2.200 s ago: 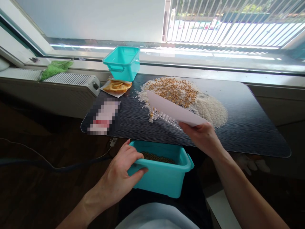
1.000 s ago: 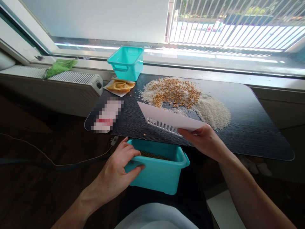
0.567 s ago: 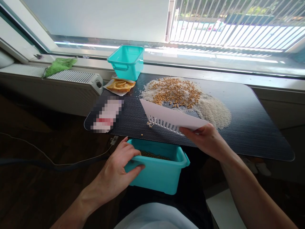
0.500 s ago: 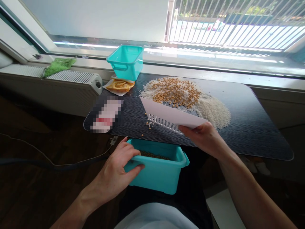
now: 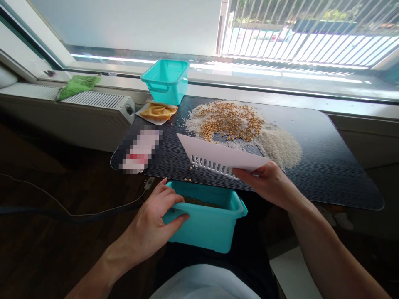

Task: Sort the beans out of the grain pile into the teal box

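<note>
My left hand point(image 5: 160, 216) grips the left end of a turquoise plastic bin point(image 5: 202, 228), thumb outside and fingers over the rim. The bin is at the table's front edge, in front of my body, with small round tan chickpea-like grains point(image 5: 201, 202) inside. My right hand point(image 5: 264, 178) is closed on the right end of a white sheet point(image 5: 221, 155) with a row of slots along its lower edge. The sheet is tilted over the table. Behind it lie a heap of white rice-like grains point(image 5: 282, 145) and scattered tan grains point(image 5: 230, 118). A few loose grains point(image 5: 187, 180) lie near the front edge.
The dark table point(image 5: 327, 166) stands by the window. A second turquoise bin point(image 5: 168, 89) is at its back left, beside folded flat food point(image 5: 158, 111) on paper. A blurred-out item point(image 5: 140, 151) lies at the left. A green cloth point(image 5: 79, 86) rests on the radiator point(image 5: 96, 99).
My right hand has drawn the slotted sheet slightly toward me and left. Loose grains have shifted closer to the front edge. My left hand and the bin stay in place.
</note>
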`<action>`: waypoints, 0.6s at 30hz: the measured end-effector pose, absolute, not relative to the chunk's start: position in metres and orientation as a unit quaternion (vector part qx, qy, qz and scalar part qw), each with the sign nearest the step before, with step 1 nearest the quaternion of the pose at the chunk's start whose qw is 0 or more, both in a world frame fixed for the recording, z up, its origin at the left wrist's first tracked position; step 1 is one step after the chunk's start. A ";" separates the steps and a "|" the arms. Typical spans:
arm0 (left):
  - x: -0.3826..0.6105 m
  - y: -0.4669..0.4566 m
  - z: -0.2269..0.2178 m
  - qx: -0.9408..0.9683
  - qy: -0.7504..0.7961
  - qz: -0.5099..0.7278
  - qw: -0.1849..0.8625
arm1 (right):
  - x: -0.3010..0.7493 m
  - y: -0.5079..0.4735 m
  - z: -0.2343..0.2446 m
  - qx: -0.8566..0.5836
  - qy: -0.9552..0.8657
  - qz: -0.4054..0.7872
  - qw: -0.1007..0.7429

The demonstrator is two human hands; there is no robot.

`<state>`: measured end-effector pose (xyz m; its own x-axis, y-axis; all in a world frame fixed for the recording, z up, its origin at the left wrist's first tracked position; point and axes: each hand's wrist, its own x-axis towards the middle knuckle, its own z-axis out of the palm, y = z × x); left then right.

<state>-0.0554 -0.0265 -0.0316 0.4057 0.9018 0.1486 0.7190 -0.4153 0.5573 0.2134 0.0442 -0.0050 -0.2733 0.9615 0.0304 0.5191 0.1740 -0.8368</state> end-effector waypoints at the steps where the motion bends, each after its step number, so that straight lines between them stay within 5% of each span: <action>1: -0.056 -0.027 -0.032 0.813 0.499 0.218 0.207 | 0.212 0.044 -0.007 -0.523 -0.703 0.378 0.300; 18: -0.071 -0.027 -0.032 0.815 0.508 0.207 0.184 | 0.198 0.045 -0.013 -0.507 -0.701 0.418 0.276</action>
<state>-0.0706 -0.0266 -0.0321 0.3973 0.9052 0.1511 0.7529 -0.4157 0.5103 0.1983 0.0454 -0.0129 -0.3332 0.9421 -0.0374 0.4816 0.1359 -0.8658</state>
